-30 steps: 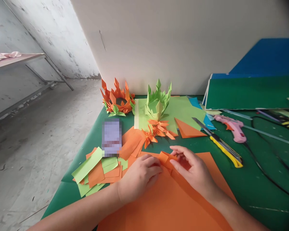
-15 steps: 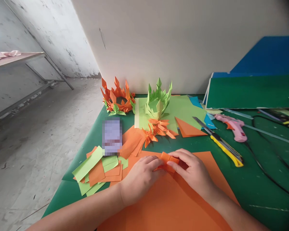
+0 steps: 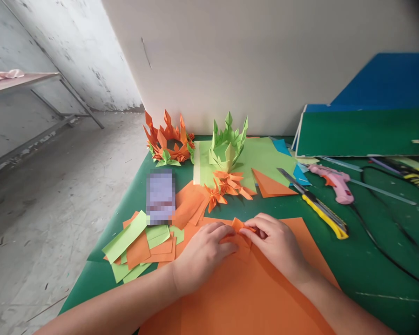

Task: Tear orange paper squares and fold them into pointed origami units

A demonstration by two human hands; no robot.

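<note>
A small folded piece of orange paper (image 3: 238,225) is held just above a large orange sheet (image 3: 244,288). My right hand (image 3: 272,239) pinches its right part between thumb and fingers. Against its left side, my left hand (image 3: 207,242) is curled with the fingertips on the paper; its thumb lies lower, slightly apart. Part of the folded piece is hidden by the fingers. Just beyond the hands lie several folded orange paper flowers (image 3: 226,186) and a folded orange triangle (image 3: 270,184).
An orange paper crown (image 3: 169,142) and a green paper crown (image 3: 228,146) stand at the back. Left are a blurred phone-like object (image 3: 160,195) and loose paper pieces (image 3: 129,237). Right lie a yellow utility knife (image 3: 323,215), a pink glue gun (image 3: 337,181) and its black cord (image 3: 377,246).
The folded orange paper has turned and shows a narrower face. My right fingers have closed in on it, and my left thumb has come away from it. The view has shifted slightly.
</note>
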